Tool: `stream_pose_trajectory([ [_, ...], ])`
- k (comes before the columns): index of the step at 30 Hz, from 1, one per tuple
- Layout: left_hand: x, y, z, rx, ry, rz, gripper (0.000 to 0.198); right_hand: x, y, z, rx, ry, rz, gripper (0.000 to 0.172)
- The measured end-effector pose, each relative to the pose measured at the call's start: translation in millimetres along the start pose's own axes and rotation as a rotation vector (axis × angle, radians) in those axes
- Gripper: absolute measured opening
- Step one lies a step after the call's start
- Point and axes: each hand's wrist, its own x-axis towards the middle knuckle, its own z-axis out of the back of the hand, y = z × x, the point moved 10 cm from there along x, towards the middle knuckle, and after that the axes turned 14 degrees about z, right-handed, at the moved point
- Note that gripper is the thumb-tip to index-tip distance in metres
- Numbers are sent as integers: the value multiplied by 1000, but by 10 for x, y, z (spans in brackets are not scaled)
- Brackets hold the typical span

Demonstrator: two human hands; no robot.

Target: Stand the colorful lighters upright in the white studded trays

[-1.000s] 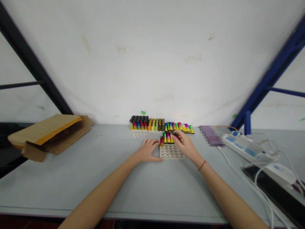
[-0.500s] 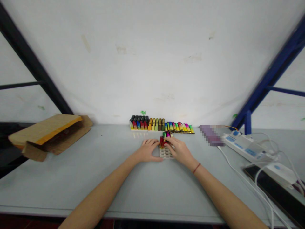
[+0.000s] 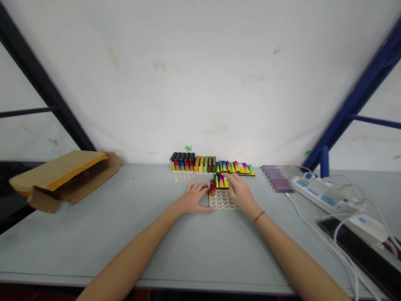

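A pale tray (image 3: 223, 200) with rows of small holes lies on the table in front of me. A red lighter (image 3: 213, 188) stands upright in its back left corner. Several colourful lighters (image 3: 222, 182) lie side by side at the tray's back. My left hand (image 3: 194, 198) holds the tray's left end, thumb along the front corner, fingertips by the red lighter. My right hand (image 3: 240, 191) hangs over the tray's right part, fingers stretched forward to the lying lighters; it covers that part of the tray. Nothing shows in its fingers.
Against the wall stand a block of black-topped lighters (image 3: 182, 162) and a block of yellowish lighters (image 3: 205, 164); a row of colourful lighters (image 3: 241, 168) lies beside them. A paper bag (image 3: 62, 173) is at left. A power strip (image 3: 322, 194), cables and a dark phone-like slab (image 3: 354, 246) are at right.
My right hand has let go of the red lighter, which now stands in the tray, and moved right and back towards the lying lighters. My left hand stays put.
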Motion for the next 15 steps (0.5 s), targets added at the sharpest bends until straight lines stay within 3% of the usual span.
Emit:
stream_pose_trajectory([
  [3, 0, -6, 4, -3, 2, -2, 76, -81, -294, -62, -127, 86, -106, 44],
  [7, 4, -2, 3, -3, 16, 5, 76, -156, -426, -224, -175, 241, -134, 39],
  [12, 3, 3, 7, -2, 10, 2, 76, -131, -447, -236, -117, 283, -145, 36],
  [15, 1, -2, 8, -5, 12, -3, 77, -192, -635, -177, -180, 303, -269, 32],
])
